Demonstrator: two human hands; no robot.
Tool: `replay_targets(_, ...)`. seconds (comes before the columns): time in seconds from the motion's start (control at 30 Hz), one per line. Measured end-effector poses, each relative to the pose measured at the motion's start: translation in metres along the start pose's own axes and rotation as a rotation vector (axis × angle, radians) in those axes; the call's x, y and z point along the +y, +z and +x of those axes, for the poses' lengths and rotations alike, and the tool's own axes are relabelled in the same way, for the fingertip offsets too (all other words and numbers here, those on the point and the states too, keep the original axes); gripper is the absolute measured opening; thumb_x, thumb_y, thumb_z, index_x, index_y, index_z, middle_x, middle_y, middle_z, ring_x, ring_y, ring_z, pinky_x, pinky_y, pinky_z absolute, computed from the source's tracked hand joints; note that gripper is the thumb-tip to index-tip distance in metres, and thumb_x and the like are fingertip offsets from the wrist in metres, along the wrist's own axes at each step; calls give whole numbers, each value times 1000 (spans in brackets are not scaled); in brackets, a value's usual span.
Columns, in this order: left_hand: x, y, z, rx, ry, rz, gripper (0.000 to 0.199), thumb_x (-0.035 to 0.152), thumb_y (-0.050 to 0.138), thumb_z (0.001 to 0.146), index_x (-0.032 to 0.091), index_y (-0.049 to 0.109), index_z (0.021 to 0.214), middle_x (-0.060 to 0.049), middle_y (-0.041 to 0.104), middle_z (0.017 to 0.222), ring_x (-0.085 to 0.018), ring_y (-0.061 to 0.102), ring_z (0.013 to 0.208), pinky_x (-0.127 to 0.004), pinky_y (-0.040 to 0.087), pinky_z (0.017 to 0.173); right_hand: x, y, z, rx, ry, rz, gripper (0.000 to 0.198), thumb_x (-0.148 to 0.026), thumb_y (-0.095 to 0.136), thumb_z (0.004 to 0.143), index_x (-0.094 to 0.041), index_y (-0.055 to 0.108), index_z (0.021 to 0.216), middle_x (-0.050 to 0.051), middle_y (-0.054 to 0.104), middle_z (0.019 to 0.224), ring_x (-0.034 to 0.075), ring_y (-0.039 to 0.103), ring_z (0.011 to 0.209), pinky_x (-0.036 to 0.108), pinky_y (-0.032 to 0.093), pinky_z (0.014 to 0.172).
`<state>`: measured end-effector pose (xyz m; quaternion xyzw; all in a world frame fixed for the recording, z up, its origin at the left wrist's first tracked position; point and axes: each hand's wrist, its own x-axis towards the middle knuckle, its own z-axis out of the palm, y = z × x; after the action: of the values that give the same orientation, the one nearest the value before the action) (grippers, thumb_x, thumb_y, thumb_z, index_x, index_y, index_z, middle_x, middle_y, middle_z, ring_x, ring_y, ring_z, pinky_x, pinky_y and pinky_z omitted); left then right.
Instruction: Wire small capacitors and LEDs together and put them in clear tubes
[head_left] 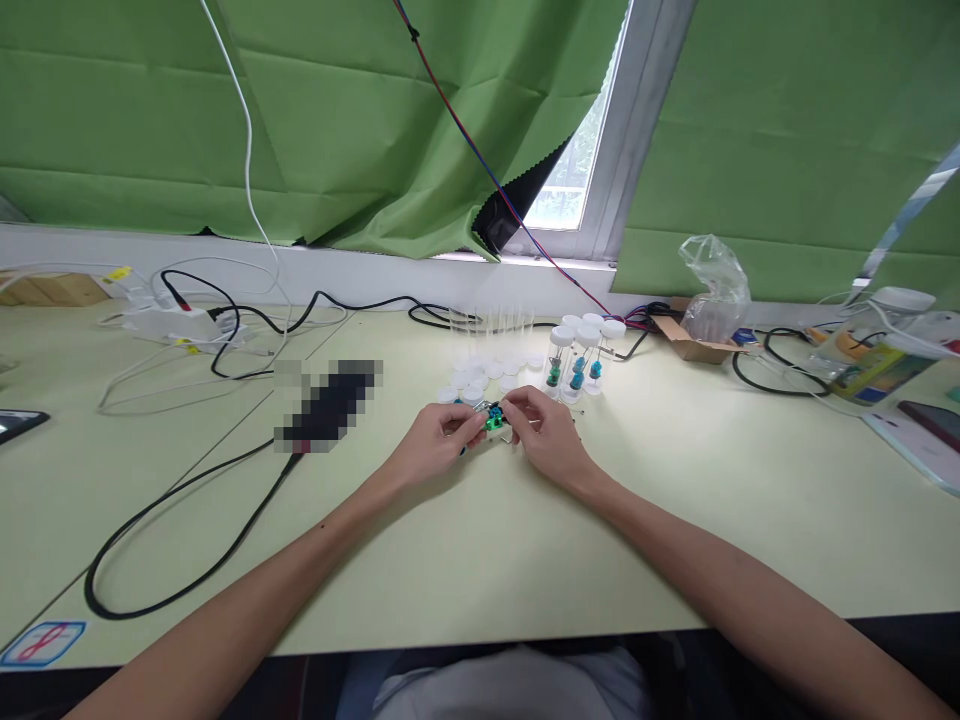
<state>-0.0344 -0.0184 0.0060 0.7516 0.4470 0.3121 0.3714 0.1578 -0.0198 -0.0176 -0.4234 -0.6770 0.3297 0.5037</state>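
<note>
My left hand [441, 437] and my right hand [551, 438] meet near the middle of the table. Between their fingertips is a small green and blue plastic part [493, 421] with dark and metallic bits; its exact kind is too small to tell. Thumb and fingers of the left hand pinch it from one side, and those of the right from the other. Just beyond the hands lie several white round caps [471, 379]. Behind the right hand stand clear capped tubes [577, 362] with green and blue parts inside. Small thin metal pieces lie by the fingers, partly hidden.
Clear open tubes [491, 335] stand farther back. On the left are a blurred-out dark device [330, 405], its looping black cable [187, 600] and a white power strip [176, 322]. An open cardboard box [694, 340] with a plastic bag and a phone [911, 440] are on the right.
</note>
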Motion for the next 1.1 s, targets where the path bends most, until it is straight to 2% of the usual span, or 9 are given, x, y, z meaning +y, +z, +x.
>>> replay_targets(0.1,0,1,1,3,5,23,47,53,49,95,16,62,69,-1,54,68,-14,42,65,-28,30,61,1,1,0,-4,24,-7,29,-48,53,94,-20,62,93,0,62,69,14,57,57,27,47,53)
replay_targets(0.17,0,1,1,3,10,32,47,53,48,95,16,61,69,-2,55,68,-14,43,66,-29,30,61,-1,0,0,-19,39,-12,30,-48,51,96,-20,62,92,0,62,67,13,56,52,28,47,54)
replay_targets(0.37,1,-1,1,18,28,32,48,54,48,95,16,61,69,-2,56,68,-14,44,65,-29,31,59,-6,-1,-2,-27,-8,-20,25,-43,53,95,-20,61,94,4,68,91,13,63,60,28,50,59)
replay_targets(0.5,2,-1,0,34,30,31,47,53,49,94,16,63,70,-2,58,68,-14,45,64,-28,33,59,-6,-1,-1,-52,-27,-25,22,-41,52,95,-20,61,98,4,68,93,13,62,62,28,51,59)
replay_targets(0.67,3,1,0,57,62,79,46,52,50,93,16,61,65,-2,58,66,-14,48,65,-27,36,61,-2,0,-1,-72,-15,-8,24,-42,50,96,-21,61,98,3,66,84,13,59,60,27,50,58)
replay_targets(0.87,2,2,-1,52,90,133,44,49,49,94,17,63,69,-2,62,69,-15,52,69,-27,38,65,-2,-1,-2,-68,12,-42,30,-45,46,99,-21,62,89,-2,61,63,13,54,53,27,46,57)
replay_targets(0.97,3,2,0,56,86,117,44,49,49,94,16,64,69,-2,62,70,-15,53,70,-27,38,65,-4,-1,-2,-57,1,-55,31,-45,46,99,-21,62,89,-1,64,70,12,56,54,27,47,58)
replay_targets(1.1,3,1,0,91,73,106,43,50,49,94,16,64,71,-2,63,71,-15,52,68,-27,38,63,-7,-1,-2,-61,-27,-37,26,-43,49,97,-21,62,97,3,67,91,12,59,59,26,48,57)
